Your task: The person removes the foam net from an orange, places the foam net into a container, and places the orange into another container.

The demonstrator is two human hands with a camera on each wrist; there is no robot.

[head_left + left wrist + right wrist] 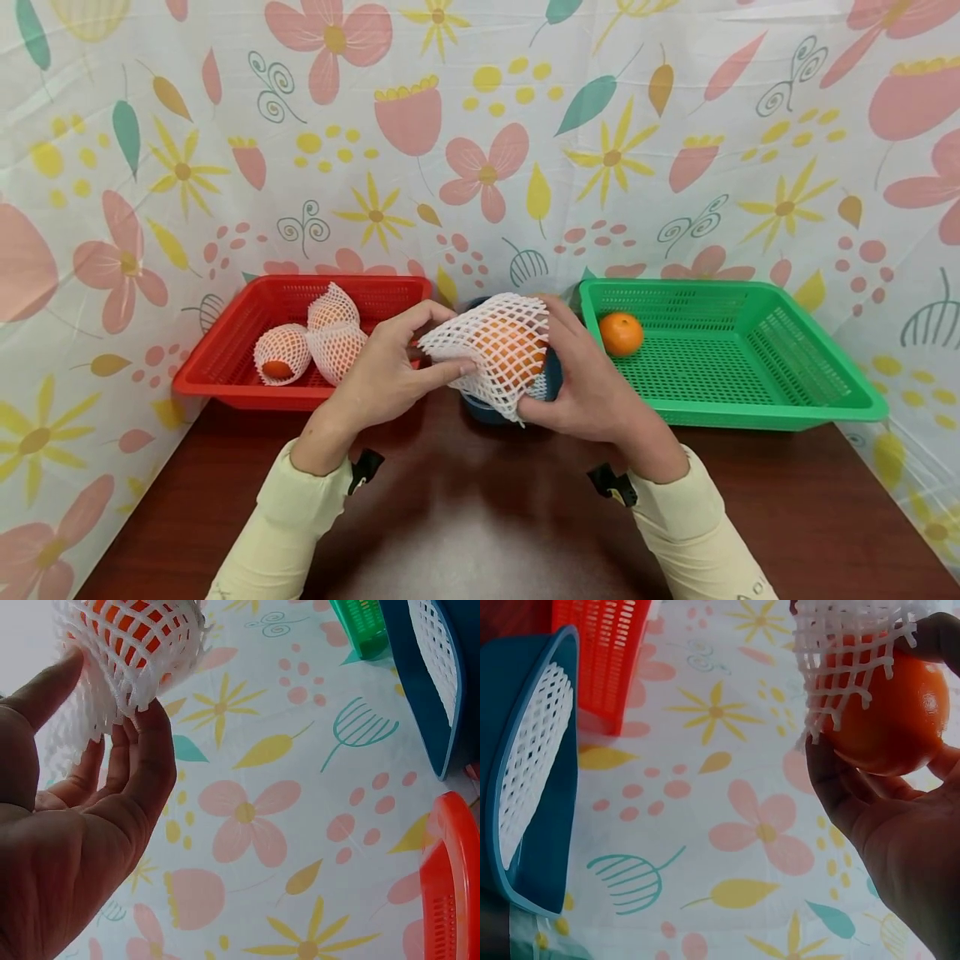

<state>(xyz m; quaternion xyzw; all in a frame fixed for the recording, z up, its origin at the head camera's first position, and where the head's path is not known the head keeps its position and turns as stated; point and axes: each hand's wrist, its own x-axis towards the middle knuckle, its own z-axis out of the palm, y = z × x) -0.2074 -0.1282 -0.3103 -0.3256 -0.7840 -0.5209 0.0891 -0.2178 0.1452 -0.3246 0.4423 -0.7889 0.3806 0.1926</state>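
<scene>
An orange sits partly inside a white foam net sleeve, held up above the dark table. My left hand pinches the sleeve's gathered left end between thumb and fingers. On the other side my right hand grips the orange together with the sleeve's open edge. In the right wrist view the bare side of the fruit faces the right palm. Below the hands stands a blue container, partly hidden, with more white netting inside it.
At the left, a red basket holds several netted fruits. The green basket on the right has one bare orange in its left corner. A floral cloth hangs behind the dark wooden table.
</scene>
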